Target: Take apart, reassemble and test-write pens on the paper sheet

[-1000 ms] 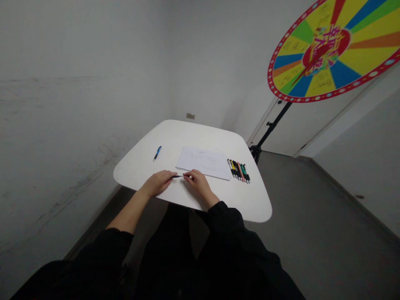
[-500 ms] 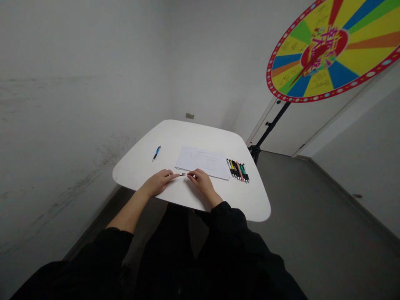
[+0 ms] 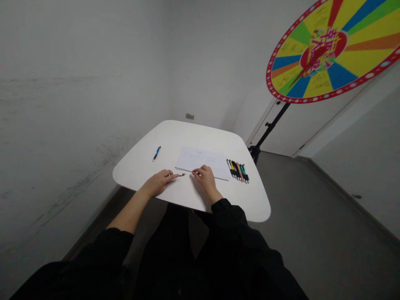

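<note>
My left hand (image 3: 160, 182) rests near the front edge of the white table (image 3: 137, 166), its thumb and forefinger together. From those fingertips sticks out a small, thin, dark piece (image 3: 183, 174), possibly part of a pen; most of it is hidden by the hand. My right hand (image 3: 205, 181) is a short way to the right, at the front edge of a stack of printed paper (image 3: 200, 156). Its fingers are pinched, and whatever is between them is too small to make out. A gap separates the two hands.
A blue and black pen (image 3: 156, 153) lies at the left of the table. Several pens (image 3: 238, 171) in mixed colours lie in a row at the right. Behind stands a colourful prize wheel (image 3: 331, 50) on a black stand (image 3: 271, 127). A wall (image 3: 62, 104) runs close by on the left.
My right hand has moved a little to the right, away from the dark piece at my left fingertips. The left hand stays in place.
</note>
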The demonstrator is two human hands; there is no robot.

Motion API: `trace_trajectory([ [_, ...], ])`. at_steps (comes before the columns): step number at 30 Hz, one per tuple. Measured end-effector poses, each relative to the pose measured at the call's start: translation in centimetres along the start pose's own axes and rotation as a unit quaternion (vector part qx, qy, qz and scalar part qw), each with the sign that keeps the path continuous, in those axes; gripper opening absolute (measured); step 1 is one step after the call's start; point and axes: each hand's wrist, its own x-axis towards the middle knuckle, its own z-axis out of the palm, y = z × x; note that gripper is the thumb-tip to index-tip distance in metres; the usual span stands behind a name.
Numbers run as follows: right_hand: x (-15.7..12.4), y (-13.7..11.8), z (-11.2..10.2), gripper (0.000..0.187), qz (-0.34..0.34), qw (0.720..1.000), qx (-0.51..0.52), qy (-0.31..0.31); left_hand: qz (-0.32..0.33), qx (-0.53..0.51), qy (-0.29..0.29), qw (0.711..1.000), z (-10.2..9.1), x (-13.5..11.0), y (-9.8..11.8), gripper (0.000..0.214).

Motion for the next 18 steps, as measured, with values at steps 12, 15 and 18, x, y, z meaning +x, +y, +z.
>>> trace_trajectory([
  [12,-0.37,-0.77,0.23,0.012,0.014,0.997,-0.044,-0.061,-0.006,-0.001,-0.004,1.000,-0.18,0.04,0.23,0.050],
  [15,-0.40,-0.89,0.11,0.011,0.014,0.997,-0.043,-0.065,-0.010,0.004,-0.006,1.000,-0.21,0.02,0.26,0.050],
  [18,-0.45,-0.95,0.01,0.011,0.016,0.997,-0.039,-0.068,-0.013,0.008,-0.008,1.000,-0.21,0.03,0.24,0.050],
])
